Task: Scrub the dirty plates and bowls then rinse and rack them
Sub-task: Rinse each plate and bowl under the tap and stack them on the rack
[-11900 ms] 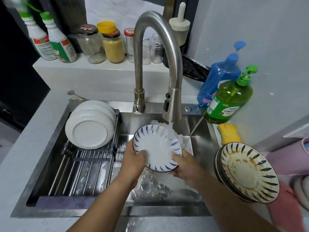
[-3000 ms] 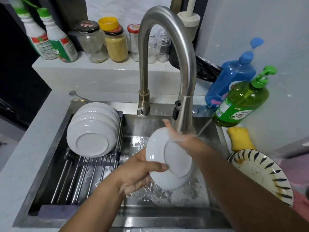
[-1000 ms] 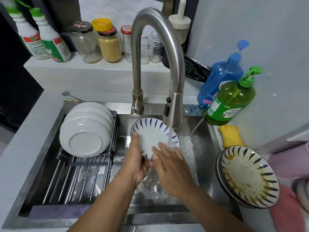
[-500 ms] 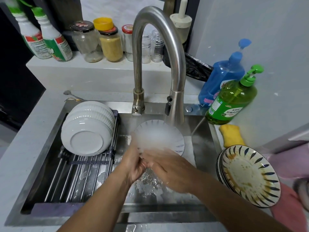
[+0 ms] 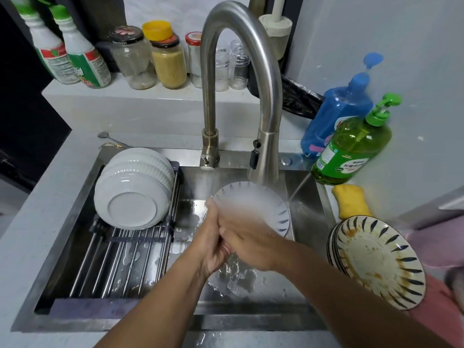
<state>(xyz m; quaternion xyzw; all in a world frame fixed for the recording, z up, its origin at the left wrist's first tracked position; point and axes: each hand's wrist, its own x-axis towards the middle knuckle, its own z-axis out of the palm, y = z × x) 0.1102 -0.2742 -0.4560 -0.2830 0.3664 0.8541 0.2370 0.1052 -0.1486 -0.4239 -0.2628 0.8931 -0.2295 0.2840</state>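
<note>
My left hand fingers pinch the plate by its near rim, right hand flat on its face w/ fingers straight — under the faucet. Wet glaze, prob slippery & breakable — grip the rim. Dirty stack to the right.

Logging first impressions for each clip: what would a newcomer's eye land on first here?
The tall curved faucet at centre, running onto a blurred blue-patterned plate that the left hand and right hand hold over the sink. Next, the white bowls on the rack at left, and the stained plates stacked at right.
</note>
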